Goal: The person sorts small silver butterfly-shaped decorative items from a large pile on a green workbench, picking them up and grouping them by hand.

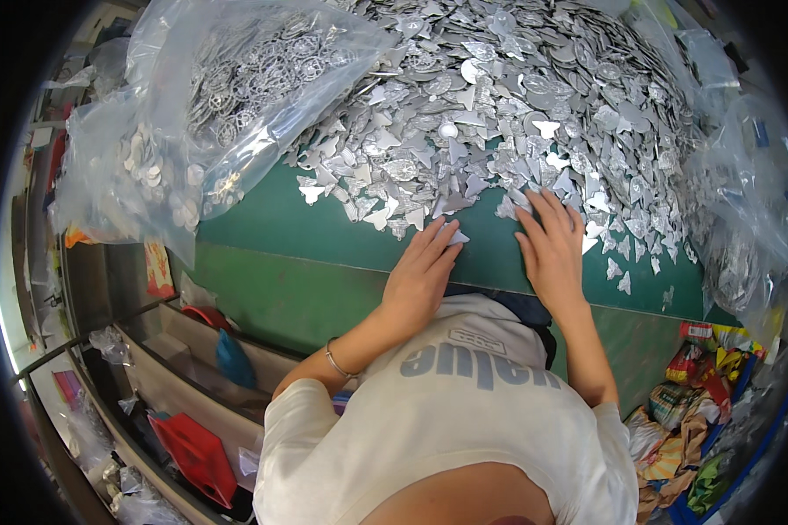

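Observation:
A large heap of small flat silver metal pieces (464,105) covers the far part of the green tabletop (306,236). Many pieces at its near edge have pointed, winged outlines. My left hand (422,276) is at the near edge of the heap, fingers close together and bent. A small metal piece (458,236) shows at its fingertips, pinched against the thumb side. My right hand (552,254) lies to its right with the fingers and thumb apart. Its fingertips touch the heap beside a loose piece (521,199); nothing shows gripped in it.
Clear plastic bags with openwork metal pieces (263,74) and round pieces (162,171) lie at the left. Another plastic bag (744,210) drapes over the right edge. Below left are open drawers (184,376) with a red bin (197,455); colourful packets (692,385) sit lower right.

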Action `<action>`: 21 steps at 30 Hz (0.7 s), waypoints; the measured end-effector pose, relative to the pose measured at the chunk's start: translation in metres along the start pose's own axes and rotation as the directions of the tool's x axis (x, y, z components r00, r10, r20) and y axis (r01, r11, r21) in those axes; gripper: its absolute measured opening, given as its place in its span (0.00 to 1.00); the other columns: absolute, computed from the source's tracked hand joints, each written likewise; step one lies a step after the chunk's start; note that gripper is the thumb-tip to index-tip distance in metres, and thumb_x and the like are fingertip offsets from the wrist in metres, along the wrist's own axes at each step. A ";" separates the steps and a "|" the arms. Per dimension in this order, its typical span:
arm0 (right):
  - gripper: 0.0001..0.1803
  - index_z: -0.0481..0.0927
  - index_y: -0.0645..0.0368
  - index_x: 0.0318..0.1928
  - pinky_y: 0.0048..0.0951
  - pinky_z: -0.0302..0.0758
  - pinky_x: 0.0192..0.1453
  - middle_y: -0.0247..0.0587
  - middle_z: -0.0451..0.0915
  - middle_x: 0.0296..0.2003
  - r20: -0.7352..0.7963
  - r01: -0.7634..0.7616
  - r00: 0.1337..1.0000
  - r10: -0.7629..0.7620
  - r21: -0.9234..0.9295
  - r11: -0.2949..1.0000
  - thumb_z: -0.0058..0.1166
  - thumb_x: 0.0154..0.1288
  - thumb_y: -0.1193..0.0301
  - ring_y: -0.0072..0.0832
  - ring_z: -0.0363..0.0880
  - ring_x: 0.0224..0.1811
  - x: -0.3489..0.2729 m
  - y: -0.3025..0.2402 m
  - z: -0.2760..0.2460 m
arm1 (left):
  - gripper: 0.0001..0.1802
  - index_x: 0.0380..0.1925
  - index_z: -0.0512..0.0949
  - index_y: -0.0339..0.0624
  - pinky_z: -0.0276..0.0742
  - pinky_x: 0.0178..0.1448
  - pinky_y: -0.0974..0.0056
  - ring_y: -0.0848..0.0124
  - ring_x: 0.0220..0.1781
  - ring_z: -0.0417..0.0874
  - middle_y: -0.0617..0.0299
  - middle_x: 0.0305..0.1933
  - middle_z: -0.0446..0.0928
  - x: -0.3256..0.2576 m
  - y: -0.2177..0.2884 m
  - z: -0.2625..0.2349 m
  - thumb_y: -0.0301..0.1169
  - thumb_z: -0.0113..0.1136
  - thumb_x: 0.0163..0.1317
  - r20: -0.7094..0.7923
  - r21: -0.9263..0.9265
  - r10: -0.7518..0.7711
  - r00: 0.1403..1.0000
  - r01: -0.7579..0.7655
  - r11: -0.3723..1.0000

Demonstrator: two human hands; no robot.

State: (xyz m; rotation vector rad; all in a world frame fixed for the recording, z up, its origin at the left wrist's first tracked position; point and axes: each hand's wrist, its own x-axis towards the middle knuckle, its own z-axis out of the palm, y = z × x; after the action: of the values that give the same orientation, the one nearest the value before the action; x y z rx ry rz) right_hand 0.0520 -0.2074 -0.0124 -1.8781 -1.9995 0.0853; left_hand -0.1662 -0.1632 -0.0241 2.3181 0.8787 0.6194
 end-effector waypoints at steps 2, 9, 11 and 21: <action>0.20 0.76 0.60 0.51 0.43 0.61 0.62 0.43 0.70 0.58 -0.087 -0.023 0.996 0.030 0.080 0.997 0.57 0.56 0.74 0.42 0.64 0.63 0.001 -0.003 0.001 | 0.17 0.46 0.76 0.34 0.61 0.67 0.49 0.49 0.67 0.64 0.50 0.63 0.67 -0.005 -0.005 -0.001 0.18 0.57 0.53 -0.017 -0.063 0.009 1.000 -0.010 0.998; 0.23 0.72 0.59 0.56 0.49 0.57 0.68 0.43 0.65 0.63 0.087 0.170 0.978 -0.191 0.201 0.965 0.56 0.59 0.71 0.41 0.59 0.68 0.045 -0.041 0.025 | 0.24 0.52 0.73 0.42 0.49 0.70 0.42 0.47 0.69 0.60 0.51 0.66 0.64 0.011 0.004 -0.019 0.23 0.64 0.51 -0.190 0.258 -0.148 0.971 0.195 0.946; 0.22 0.73 0.60 0.55 0.49 0.56 0.68 0.42 0.65 0.63 0.134 0.165 0.972 -0.192 0.190 0.968 0.56 0.59 0.71 0.40 0.59 0.68 0.035 -0.042 0.022 | 0.26 0.54 0.71 0.42 0.50 0.69 0.41 0.47 0.70 0.58 0.52 0.68 0.62 0.002 -0.013 -0.016 0.24 0.64 0.52 -0.109 0.200 -0.167 0.980 0.186 0.962; 0.25 0.73 0.59 0.55 0.51 0.57 0.66 0.40 0.68 0.60 0.059 0.097 0.992 -0.116 0.256 0.962 0.60 0.55 0.70 0.42 0.60 0.67 0.037 -0.041 0.012 | 0.22 0.51 0.73 0.37 0.54 0.69 0.44 0.49 0.69 0.62 0.52 0.64 0.67 -0.002 -0.011 -0.016 0.18 0.58 0.54 -0.213 0.017 -0.169 0.962 0.176 0.984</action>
State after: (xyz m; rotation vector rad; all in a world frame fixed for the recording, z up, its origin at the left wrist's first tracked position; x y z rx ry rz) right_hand 0.0088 -0.1731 -0.0021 -1.6267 -2.0257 0.3665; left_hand -0.1820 -0.1524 -0.0207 2.2039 1.1845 0.7889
